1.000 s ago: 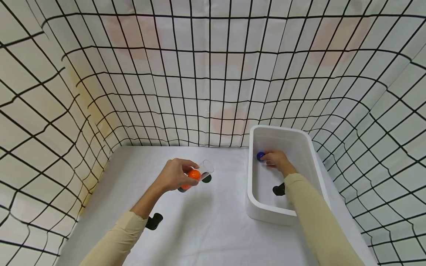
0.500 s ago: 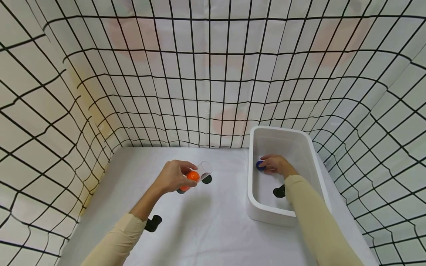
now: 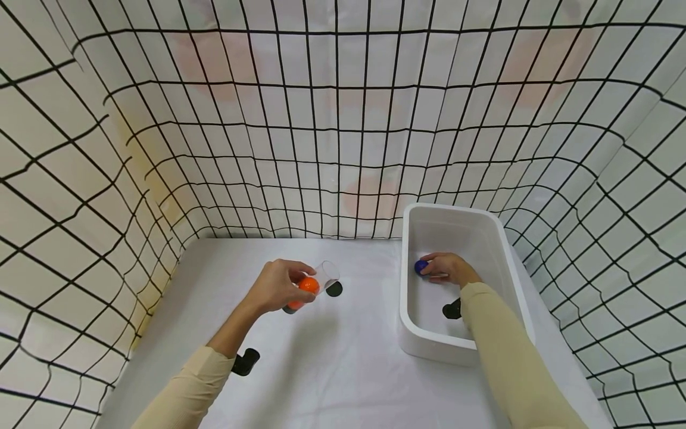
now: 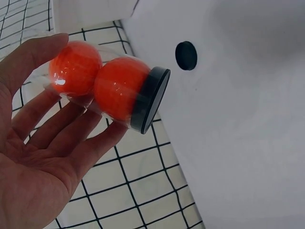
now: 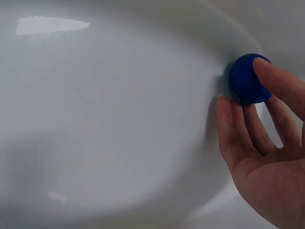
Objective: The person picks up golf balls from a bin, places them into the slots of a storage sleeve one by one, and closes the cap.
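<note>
The right hand now sits nearer the front of the bin than a second ago, the blue ball moving with its fingertips; the view shifts slightly.

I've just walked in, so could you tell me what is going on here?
A person's left hand holds a clear tube with two orange balls inside, tilted above the white table. The right hand reaches into a white tub, its fingers touching a blue ball lying there.
</note>
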The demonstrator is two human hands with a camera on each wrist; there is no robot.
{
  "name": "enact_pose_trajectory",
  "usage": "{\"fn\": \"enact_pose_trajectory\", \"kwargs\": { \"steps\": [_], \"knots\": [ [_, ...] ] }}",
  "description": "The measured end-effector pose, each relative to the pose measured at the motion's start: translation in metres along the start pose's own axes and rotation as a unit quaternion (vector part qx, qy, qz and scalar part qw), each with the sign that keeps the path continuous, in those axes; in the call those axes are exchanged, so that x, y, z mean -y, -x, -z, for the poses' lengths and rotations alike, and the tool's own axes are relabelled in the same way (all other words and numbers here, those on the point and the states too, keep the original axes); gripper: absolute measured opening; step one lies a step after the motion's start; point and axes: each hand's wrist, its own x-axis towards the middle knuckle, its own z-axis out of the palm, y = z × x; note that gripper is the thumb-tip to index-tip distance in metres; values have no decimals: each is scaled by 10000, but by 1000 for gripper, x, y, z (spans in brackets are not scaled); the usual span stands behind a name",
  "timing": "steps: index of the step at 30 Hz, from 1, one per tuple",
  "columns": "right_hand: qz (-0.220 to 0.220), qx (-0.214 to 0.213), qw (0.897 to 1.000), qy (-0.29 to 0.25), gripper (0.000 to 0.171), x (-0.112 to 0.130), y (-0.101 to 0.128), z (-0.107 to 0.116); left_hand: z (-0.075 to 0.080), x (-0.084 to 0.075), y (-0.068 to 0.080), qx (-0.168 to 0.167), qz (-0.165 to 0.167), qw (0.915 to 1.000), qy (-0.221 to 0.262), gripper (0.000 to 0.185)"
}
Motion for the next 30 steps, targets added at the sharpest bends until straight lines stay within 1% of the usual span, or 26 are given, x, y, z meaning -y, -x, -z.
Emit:
{"fn": "enact_pose_trajectory", "kwargs": {
  "steps": [7, 14, 19, 23, 27, 30],
  "knots": [
    [-54, -168, 9998, 95, 62, 0, 2, 0, -1, 0, -1, 3, -22, 10000, -70, 38],
    [129, -173, 9993, 300, 62, 3, 5, 2, 0, 0, -3, 22, -93, 9999, -51, 39],
    [231, -157, 9992, 270, 62, 7, 4, 6, -1, -2, -5, 50, -67, 10000, -36, 38],
    [228, -272, 9991, 213, 64, 15, 5, 9, -3, -3, -7, 64, -75, 9999, -23, 37],
    [431, -295, 9986, 94, 65, 27, 12, 12, -4, -3, -8, 64, -107, 9999, -8, 37],
    [761, -237, 9968, 26, 66, 35, 21, 14, -5, -4, -9, 69, -110, 9999, -9, 37]
  ]
}}
